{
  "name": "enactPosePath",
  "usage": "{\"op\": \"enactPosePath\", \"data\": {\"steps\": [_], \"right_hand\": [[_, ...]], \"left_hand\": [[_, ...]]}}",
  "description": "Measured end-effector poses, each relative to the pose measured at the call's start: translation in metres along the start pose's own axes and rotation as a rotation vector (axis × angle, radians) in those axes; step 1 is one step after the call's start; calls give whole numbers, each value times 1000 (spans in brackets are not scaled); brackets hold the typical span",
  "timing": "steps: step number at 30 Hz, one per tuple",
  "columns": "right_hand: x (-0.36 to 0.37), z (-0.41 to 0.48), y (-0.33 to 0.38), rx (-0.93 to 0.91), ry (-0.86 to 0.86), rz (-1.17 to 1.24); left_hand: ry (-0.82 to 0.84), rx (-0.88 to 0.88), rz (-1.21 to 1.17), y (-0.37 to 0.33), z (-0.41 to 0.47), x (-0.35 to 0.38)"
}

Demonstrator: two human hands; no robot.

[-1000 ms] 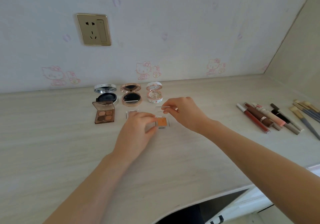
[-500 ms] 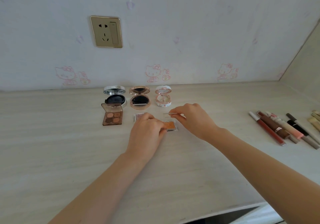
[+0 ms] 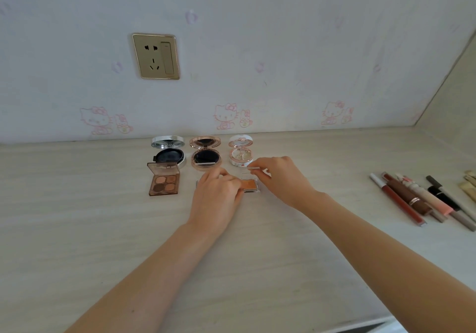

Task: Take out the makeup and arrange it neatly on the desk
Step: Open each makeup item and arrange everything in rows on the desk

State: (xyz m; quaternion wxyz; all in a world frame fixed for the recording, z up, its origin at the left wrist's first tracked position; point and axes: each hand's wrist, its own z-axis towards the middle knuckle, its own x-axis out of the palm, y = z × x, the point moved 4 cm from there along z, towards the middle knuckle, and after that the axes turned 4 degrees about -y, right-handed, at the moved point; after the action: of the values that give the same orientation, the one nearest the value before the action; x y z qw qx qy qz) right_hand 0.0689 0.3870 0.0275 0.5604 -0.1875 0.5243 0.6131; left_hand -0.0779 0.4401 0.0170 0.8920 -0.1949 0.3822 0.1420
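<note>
A small clear case with an orange powder pan (image 3: pixel 250 185) lies on the pale desk (image 3: pixel 77 229) between my hands. My left hand (image 3: pixel 217 196) holds its left edge with curled fingers and covers another small case beneath it. My right hand (image 3: pixel 279 175) pinches the case's clear lid (image 3: pixel 253 168), raised at the back. Behind stand three open round compacts: silver and black (image 3: pixel 168 153), rose gold (image 3: pixel 206 156), white and pink (image 3: pixel 240 152). A brown four-colour eyeshadow palette (image 3: pixel 163 182) lies open at the left.
A row of lip glosses, lipsticks and pencils (image 3: pixel 417 198) lies at the right, with brushes (image 3: pixel 468 179) at the frame edge. A gold wall socket (image 3: pixel 155 56) sits above the compacts. The desk's front edge (image 3: pixel 381 319) curves at the lower right.
Both hands stay on the orange case; the lid remains raised under my right fingers. The camera has turned left, so the row of pencils and brushes sits further right in view.
</note>
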Motion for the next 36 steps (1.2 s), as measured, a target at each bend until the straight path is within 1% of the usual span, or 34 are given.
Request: {"op": "enactPosePath", "data": {"steps": [13,18,22,26,31,36], "right_hand": [[-3,-2,2,27,11,64],[-6,-6,-1,52,-20,41],[-11,-16,-8,100,-6,21],[-19,-32,-15,138,18,-23],[-39,-63,-30,135,1,-127],[-67,-98,-55,198,-8,-218]], "left_hand": [[10,-10,11,4,-1,6],[37,-25,16,5,-1,7],[40,-34,22,5,-1,5],[25,-10,16,0,-1,1],[-34,44,-24,-21,-4,-5],[-5,108,-123,-53,-5,8]]}}
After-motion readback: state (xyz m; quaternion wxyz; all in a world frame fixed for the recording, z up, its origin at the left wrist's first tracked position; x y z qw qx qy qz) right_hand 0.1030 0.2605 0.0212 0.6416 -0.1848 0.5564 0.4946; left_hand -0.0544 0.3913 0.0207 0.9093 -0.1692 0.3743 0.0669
